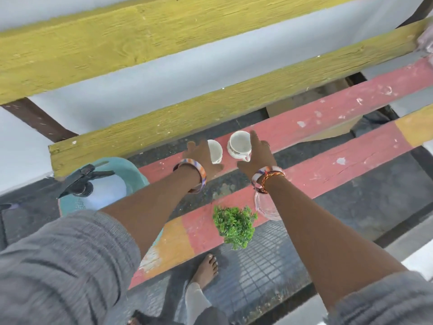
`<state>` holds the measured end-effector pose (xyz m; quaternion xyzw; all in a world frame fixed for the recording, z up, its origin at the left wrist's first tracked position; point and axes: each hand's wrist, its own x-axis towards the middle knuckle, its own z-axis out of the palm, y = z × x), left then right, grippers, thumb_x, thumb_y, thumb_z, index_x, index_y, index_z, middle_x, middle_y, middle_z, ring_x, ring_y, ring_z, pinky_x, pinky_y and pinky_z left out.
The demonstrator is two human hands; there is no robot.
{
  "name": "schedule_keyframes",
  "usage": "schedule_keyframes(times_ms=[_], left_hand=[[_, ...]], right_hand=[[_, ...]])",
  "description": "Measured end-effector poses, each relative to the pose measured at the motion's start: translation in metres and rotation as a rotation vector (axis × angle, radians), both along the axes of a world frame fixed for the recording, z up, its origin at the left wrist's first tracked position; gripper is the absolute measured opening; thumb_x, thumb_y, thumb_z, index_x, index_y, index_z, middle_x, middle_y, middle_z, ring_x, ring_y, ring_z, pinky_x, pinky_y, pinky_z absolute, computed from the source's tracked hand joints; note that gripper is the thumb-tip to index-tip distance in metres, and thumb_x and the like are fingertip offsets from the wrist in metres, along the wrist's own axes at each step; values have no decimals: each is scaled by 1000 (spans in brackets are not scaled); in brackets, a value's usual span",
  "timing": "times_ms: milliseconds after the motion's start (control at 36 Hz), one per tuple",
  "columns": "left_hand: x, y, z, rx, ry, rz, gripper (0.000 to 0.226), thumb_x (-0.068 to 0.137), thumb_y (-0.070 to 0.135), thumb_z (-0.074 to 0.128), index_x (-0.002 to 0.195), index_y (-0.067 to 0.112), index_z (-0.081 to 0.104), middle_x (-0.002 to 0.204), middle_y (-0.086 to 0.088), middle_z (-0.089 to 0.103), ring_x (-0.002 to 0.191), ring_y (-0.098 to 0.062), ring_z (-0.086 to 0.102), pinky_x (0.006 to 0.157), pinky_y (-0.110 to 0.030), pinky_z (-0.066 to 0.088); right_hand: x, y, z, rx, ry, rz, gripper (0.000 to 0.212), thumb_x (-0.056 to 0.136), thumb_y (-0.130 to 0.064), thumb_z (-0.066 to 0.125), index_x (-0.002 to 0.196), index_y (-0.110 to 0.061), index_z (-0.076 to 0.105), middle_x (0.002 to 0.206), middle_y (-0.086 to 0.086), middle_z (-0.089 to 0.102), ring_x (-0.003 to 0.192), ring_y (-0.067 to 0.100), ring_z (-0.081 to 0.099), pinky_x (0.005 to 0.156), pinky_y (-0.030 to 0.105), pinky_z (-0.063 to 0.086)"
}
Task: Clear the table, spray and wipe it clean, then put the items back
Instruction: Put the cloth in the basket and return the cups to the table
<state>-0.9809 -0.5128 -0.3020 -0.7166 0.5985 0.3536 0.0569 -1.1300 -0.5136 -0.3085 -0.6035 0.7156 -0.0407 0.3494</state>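
Slatted worktop (328, 113), yellow and red planks, crosses the frame; teal basin (131, 170) with spray bottle (82, 181) at left centre. Mid-frame, left hand (203, 158) grips one white cup (215, 151), right hand (256, 158) the other cup (239, 144), fingers curled round each. Green plant (234, 226) and clear glass (267, 207) sit lower centre.

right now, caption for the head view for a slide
Both hands reach two white cups on a red slatted table.

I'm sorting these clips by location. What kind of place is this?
Probably an outdoor or patio seating spot at a home: a slatted table of painted red and yellow planks, tiled floor showing through the gaps, two white cups and a small green plant.
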Motion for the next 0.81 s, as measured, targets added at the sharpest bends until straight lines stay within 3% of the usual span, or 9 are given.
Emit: schedule_keyframes(times_ms=[56,111,167,278,417,528,667,750,806], left_hand=[[-9,-11,-10,33,-40,-38,87,74,40,69,142,14,21,145,-20,23,134,-39,27,105,-46,33],[-18,-13,-14,71,-69,-104,88,75,42,67,143,17,17,149,-20,12,137,-41,19,109,-49,27],[-22,-10,-21,35,-118,-166,82,77,44,64,142,18,20,147,-20,13,132,-44,27,104,-48,34],[-17,1,-30,-113,-58,-28,62,80,22,63,133,26,30,137,-18,24,116,-44,44,90,-47,49],[-5,-1,-34,-162,31,62,58,78,18,62,129,24,35,127,-18,33,101,-42,55,79,-40,49],[-7,-8,-36,-133,44,54,72,77,17,63,137,26,24,130,-18,34,102,-43,56,73,-37,45],[-8,-10,-35,-96,-13,14,60,79,19,60,133,16,35,134,-15,33,106,-38,57,82,-39,50],[2,-7,-25,-125,47,23,59,78,22,60,132,17,37,133,-15,36,104,-35,57,72,-34,47],[7,-3,-6,-180,114,47,53,78,25,58,128,17,40,130,-15,40,101,-34,56,71,-33,46]], right_hand=[[3,-14,-7,13,16,51,92,83,-16,64,150,-27,2,151,22,17,130,42,37,105,48,37],[6,-24,-14,47,16,99,89,84,-18,64,150,-29,5,153,19,11,132,42,36,106,49,37],[10,-27,-21,70,64,140,75,85,-20,62,147,-22,20,148,17,15,126,40,41,103,46,41],[10,-18,-32,30,198,120,46,88,-18,57,131,-11,40,142,16,21,114,37,48,96,41,45],[6,-17,-40,-28,258,64,29,92,-12,49,119,-6,57,147,16,14,110,38,52,97,40,45],[8,-21,-42,-44,291,98,28,92,-8,48,118,-4,59,148,20,16,106,36,56,98,38,45],[14,-18,-33,-91,266,18,34,94,-16,42,123,-1,54,137,20,36,112,36,51,95,38,43],[20,-14,-12,-197,166,-112,37,96,-21,44,124,1,52,135,24,35,94,34,57,88,31,43],[26,-11,6,-261,87,-227,42,95,-28,48,122,2,55,133,23,39,79,29,49,77,24,37]])
